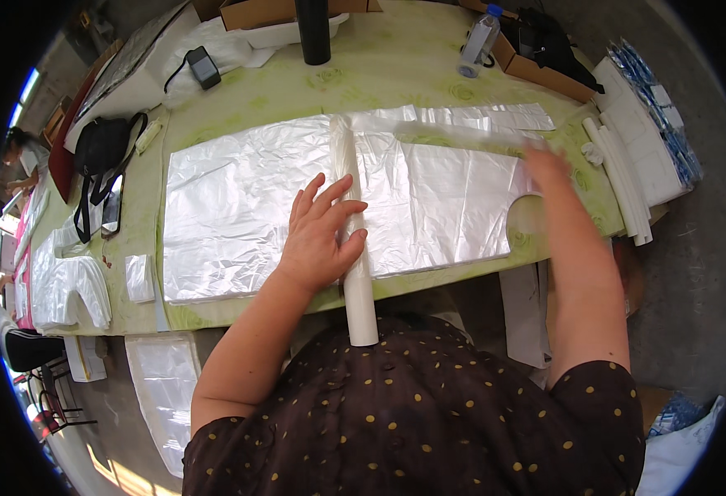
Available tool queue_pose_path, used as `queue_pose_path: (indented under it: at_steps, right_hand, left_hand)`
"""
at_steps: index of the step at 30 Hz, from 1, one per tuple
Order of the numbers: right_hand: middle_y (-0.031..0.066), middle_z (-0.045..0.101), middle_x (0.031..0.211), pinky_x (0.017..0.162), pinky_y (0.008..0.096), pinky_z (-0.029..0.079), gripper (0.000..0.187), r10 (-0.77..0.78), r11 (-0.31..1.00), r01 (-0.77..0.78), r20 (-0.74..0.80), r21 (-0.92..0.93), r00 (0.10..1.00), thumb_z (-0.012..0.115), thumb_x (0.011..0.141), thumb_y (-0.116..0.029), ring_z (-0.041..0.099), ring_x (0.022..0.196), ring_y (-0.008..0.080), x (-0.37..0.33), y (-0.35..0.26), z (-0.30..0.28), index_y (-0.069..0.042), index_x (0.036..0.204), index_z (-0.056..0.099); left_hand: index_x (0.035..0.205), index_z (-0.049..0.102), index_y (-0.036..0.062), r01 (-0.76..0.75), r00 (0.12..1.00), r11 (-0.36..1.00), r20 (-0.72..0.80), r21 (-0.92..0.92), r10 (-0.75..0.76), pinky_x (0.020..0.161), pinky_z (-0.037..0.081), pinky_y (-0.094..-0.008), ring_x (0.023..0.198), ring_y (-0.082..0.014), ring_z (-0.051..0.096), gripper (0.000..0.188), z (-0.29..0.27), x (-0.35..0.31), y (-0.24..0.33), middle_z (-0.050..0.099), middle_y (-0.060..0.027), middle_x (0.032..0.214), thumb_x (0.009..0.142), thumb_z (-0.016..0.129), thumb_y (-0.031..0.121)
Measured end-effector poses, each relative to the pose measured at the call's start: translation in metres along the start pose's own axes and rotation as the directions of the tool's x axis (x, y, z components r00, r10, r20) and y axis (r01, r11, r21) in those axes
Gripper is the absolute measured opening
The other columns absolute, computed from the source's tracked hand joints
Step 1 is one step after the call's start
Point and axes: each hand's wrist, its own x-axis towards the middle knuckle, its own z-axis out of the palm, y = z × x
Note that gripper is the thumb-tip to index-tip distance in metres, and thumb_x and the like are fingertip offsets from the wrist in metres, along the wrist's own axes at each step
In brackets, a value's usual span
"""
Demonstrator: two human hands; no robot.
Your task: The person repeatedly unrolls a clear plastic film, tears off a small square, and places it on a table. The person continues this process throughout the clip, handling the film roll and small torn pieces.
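A flat stack of shiny white plastic bags (239, 207) with handle-shaped ends on the right covers the table before me. Across its middle, pointing toward my body, lies a white plastic roll (361, 306). My left hand (320, 236) rests on the roll and the bags beside it, palm down with fingers spread. Over at the handle ends, my right hand (547, 168) is smeared by motion. A blurred strip of thin plastic (454, 132) runs from the roll's far end toward it. Whether its fingers grip that strip I cannot make out.
A black cylinder (313, 33) and a water bottle (479, 41) stand at the back, near a cardboard box (537, 70). Thin white rolls (628, 182) lie at the right edge. Leftward are a black bag (102, 145), a phone (112, 205) and more plastic bags (69, 281). Another person sits far left.
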Motion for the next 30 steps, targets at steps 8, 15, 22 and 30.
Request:
queue_pose_path:
  at_steps: [8,15,22,30]
  right_hand:
    - [0.0271,0.036,0.157,0.118,0.0528,0.031,0.067,-0.298,0.856,0.463,-0.512,0.231,0.805,0.067,0.091,-0.051,0.037,0.143,0.046,0.013,0.132,0.007,-0.023,0.15,0.051]
    - [0.0195,0.035,0.161,0.12,0.0581,0.026,0.067,-0.654,0.744,0.657,-0.07,0.119,0.754,0.068,0.091,-0.044,0.029,0.149,0.0412,-0.181,-0.036,-0.001,-0.014,0.148,0.051]
    - [0.0185,0.046,0.153,0.121,0.0519,0.026,0.072,-0.834,0.164,0.92,-0.448,0.356,0.322,0.071,0.085,-0.029,0.035,0.147,0.0399,-0.237,-0.11,0.003,0.0,0.147,0.047]
    - [0.0149,0.049,0.151,0.122,0.0583,0.023,0.064,-0.939,-0.177,0.891,-0.343,0.417,-0.026,0.073,0.085,-0.025,0.037,0.146,0.038,-0.332,-0.117,0.006,-0.003,0.142,0.053]
  left_hand:
    - [0.117,0.07,0.0097,-0.023,0.999,0.999,-0.024,-0.032,0.022,0.116,0.036,-0.0479,0.136,-0.0409,0.045,0.036,0.002,0.001,0.002,0.054,-0.0126,0.15,0.082,0.068,0.019]
    - [0.118,0.07,0.0105,-0.027,0.999,0.999,-0.038,-0.028,0.026,0.114,0.038,-0.0479,0.134,-0.0409,0.047,0.036,0.001,-0.003,-0.004,0.052,-0.0126,0.152,0.084,0.068,0.02]
    - [0.122,0.069,0.0117,0.009,0.999,0.997,-0.031,-0.073,-0.011,0.114,0.038,-0.0451,0.132,-0.0349,0.051,0.04,0.004,-0.005,-0.009,0.052,-0.0097,0.152,0.085,0.07,0.026]
    - [0.117,0.056,0.0032,0.164,0.849,0.762,-0.303,-0.627,-0.432,0.088,0.051,-0.0316,0.102,-0.0198,0.061,0.028,-0.01,-0.031,-0.052,0.062,-0.0109,0.113,0.091,0.054,-0.007]
